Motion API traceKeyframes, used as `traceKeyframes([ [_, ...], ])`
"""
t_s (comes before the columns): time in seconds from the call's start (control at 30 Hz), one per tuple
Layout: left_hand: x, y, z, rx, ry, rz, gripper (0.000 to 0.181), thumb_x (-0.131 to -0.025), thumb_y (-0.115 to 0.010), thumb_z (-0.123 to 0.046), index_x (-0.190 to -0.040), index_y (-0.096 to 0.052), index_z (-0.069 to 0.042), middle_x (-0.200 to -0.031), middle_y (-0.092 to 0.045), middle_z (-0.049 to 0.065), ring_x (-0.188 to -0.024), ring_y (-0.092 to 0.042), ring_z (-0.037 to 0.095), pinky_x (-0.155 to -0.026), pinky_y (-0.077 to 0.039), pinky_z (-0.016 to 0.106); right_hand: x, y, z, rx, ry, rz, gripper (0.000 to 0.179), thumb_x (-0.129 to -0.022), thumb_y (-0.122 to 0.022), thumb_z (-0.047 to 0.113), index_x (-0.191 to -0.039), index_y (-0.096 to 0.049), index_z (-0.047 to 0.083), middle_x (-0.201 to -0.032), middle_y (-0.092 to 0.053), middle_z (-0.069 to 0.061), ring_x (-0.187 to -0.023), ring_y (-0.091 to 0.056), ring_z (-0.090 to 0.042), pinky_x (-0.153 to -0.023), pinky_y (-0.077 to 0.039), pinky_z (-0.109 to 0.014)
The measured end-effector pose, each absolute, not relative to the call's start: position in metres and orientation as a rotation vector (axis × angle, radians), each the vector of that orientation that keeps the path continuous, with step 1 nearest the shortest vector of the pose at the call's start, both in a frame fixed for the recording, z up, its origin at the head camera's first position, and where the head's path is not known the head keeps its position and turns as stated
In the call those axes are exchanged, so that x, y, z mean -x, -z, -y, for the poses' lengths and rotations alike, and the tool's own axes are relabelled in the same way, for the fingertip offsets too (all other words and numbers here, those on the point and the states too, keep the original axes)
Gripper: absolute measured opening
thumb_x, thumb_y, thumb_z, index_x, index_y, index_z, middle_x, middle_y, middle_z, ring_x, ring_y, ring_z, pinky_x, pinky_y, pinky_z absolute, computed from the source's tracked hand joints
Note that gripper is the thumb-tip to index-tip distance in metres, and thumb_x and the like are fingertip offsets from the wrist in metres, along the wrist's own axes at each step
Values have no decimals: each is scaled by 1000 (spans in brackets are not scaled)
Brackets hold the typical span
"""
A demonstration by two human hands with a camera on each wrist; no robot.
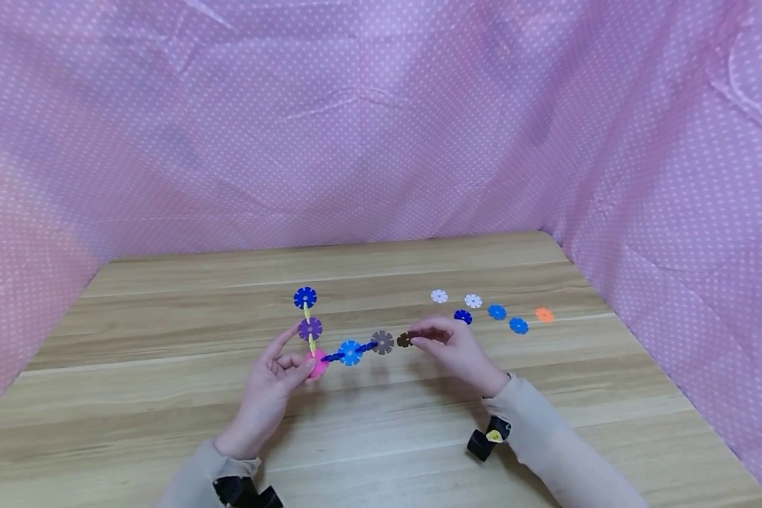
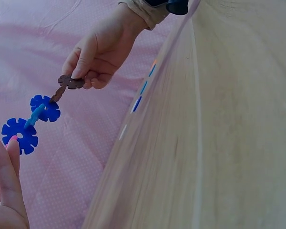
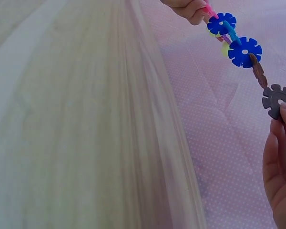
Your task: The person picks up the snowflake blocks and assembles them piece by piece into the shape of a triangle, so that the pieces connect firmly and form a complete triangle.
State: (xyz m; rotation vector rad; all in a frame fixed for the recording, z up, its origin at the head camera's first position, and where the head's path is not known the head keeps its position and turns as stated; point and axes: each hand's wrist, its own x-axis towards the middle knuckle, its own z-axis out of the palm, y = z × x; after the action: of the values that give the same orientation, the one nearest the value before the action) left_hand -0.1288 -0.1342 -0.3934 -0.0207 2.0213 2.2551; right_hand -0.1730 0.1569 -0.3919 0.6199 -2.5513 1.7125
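Note:
My left hand (image 1: 268,386) pinches a pink notched disc (image 1: 319,365) at the corner of a chain of interlocking plastic discs. From it a yellow disc, a purple disc (image 1: 310,328) and a dark blue disc (image 1: 305,297) run upward. To the right run dark blue discs, a light blue disc (image 1: 350,353) and a grey-brown disc (image 1: 382,343). Between thumb and fingers, my right hand (image 1: 457,353) holds a dark brown disc (image 3: 271,101) edge-on to the chain's brown end. Whether their slots are joined I cannot tell.
Beyond my right hand several loose discs lie flat on the wooden table (image 1: 165,310): white (image 1: 439,296), dark blue (image 1: 463,317), light blue (image 1: 497,312) and orange (image 1: 544,315). Pink dotted cloth (image 1: 355,141) hangs round the table's back and sides.

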Motion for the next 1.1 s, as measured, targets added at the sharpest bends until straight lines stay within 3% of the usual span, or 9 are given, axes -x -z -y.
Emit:
traceKeyframes([
  [0.93, 130, 391, 120, 94, -2216, -1982, 67, -89, -56, 7, -147, -29, -13, -76, -64, -4, -69, -64, 6, -73, -56, 23, 168, 391, -160, -601, -1737, 2487, 12, -85, -66, -1, -96, -71, -1, -98, -68, -16, -86, -62, -6, -77, -54, -23],
  [1.1, 131, 391, 118, 124, -2200, -1975, 68, -87, -57, 7, -147, -31, -15, -76, -63, -3, -68, -62, 7, -72, -56, 22, 168, 395, -161, -642, -1724, 2408, 10, -83, -65, -7, -91, -70, -5, -91, -68, -19, -79, -62, -3, -69, -55, -22],
])
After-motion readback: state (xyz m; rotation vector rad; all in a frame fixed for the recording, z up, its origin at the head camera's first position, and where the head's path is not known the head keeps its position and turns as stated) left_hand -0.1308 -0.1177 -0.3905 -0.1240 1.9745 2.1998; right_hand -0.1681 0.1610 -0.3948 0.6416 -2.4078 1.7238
